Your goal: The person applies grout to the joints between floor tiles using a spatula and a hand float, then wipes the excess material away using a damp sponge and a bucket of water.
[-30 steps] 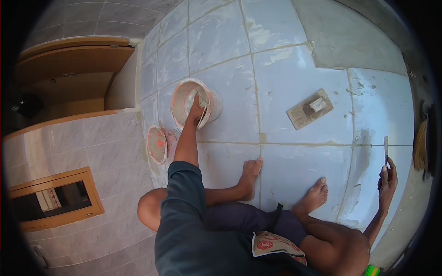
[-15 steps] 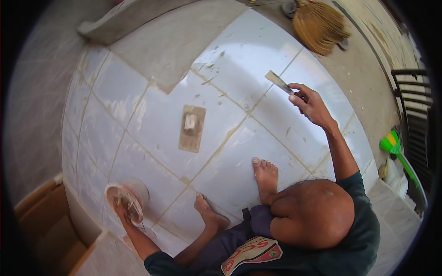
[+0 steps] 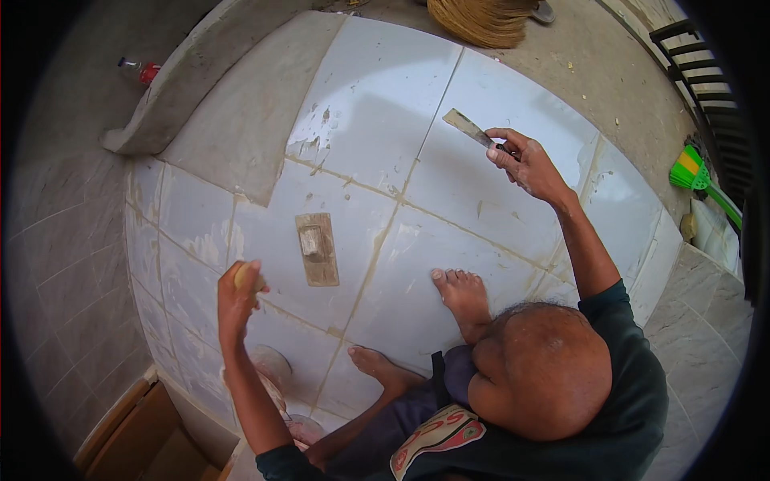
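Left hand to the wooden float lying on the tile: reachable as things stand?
Probably yes. The left hand hangs just beside the float, bare tile between them, but it already grips a yellowish lump.

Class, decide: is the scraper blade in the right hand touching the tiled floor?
Cannot tell. In the head view the right hand holds the scraper over the tiled floor, but looking straight down hides any gap.
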`<state>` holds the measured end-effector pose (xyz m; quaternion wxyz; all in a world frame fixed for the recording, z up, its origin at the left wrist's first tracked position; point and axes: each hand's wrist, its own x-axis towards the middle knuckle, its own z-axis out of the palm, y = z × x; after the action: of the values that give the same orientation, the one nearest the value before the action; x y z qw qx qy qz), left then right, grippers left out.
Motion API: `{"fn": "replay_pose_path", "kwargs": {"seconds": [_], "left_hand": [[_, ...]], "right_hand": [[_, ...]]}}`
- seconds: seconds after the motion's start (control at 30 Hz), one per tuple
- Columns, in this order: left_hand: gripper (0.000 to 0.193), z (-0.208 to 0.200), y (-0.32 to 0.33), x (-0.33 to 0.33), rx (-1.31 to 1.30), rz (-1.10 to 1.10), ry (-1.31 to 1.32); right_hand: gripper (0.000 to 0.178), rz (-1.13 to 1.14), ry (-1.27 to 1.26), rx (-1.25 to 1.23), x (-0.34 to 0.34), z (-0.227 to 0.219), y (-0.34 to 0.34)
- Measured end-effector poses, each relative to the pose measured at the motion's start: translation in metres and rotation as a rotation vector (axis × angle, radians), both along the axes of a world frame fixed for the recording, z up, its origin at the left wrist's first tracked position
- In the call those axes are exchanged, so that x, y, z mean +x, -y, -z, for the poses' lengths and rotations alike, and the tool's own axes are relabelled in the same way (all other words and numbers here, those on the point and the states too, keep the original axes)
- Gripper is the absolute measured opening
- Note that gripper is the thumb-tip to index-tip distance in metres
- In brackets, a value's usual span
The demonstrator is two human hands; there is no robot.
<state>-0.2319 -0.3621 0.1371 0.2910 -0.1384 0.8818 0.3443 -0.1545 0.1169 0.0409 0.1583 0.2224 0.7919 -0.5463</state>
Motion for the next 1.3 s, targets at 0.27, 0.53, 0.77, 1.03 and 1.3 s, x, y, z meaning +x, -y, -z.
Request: {"fn": "replay_pose_path", "kwargs": {"seconds": [0.27,0.53,0.77,1.03,1.3], "left_hand": [[0.017,0.157,-0.235,-0.063,0.267,0.524,-0.580],[0.029,0.163,-0.291,-0.079,0.250,0.463,-0.442],[0.042,0.150,-0.199,-0.013,0.362,0.470,-0.483],[0.040,0.178,-0.204,-0.042,0.185,0.369,-0.618],[0.034,0.228,-0.344,-0.170,0.377,0.551,-0.876]], "right_hand": [[0.044,0.053,-0.028,0.045,0.014,-0.003,-0.025],[0.045,0.142,0.056,0.085,0.017,-0.009,-0.040],[0.043,-0.027,-0.016,0.256,-0.030,0.015,-0.039],[0.045,0.037,0.045,0.240,-0.050,0.014,-0.051],[0.043,0.198,0.055,0.079,-0.046,0.015,-0.050]]}}
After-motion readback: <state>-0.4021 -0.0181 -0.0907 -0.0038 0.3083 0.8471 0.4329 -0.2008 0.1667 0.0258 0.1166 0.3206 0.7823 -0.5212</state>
